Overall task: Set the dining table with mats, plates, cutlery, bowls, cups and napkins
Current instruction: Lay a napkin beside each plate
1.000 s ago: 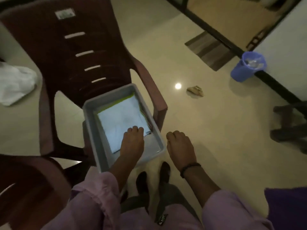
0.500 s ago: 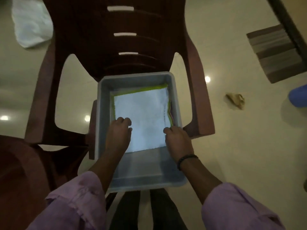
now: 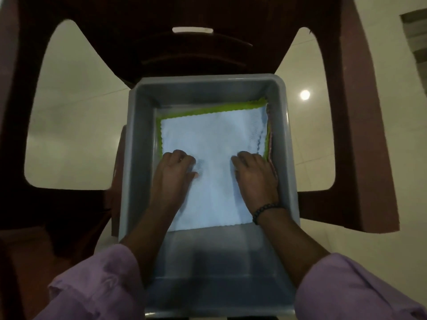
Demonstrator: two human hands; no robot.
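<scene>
A grey plastic tub (image 3: 282, 144) sits on the seat of a dark red plastic chair (image 3: 360, 135). Inside it a white napkin (image 3: 215, 137) with scalloped edges lies on top of a green napkin (image 3: 208, 111), and further cloth edges (image 3: 269, 139) show at the stack's right side. Both my hands are down in the tub. My left hand (image 3: 172, 174) has curled fingers on the white napkin's left part, thumb pinching the cloth. My right hand (image 3: 255, 174), a dark bead bracelet at its wrist, curls its fingers onto the napkin's right part.
The chair's armrests flank the tub on both sides, its slatted back rising beyond. Pale glossy floor (image 3: 76, 125) shows through the arm openings. A striped doormat (image 3: 418, 40) lies at the far right edge.
The view has closed in over the tub. My right hand went from outside the tub onto the white napkin, and both hands slid further up the cloth.
</scene>
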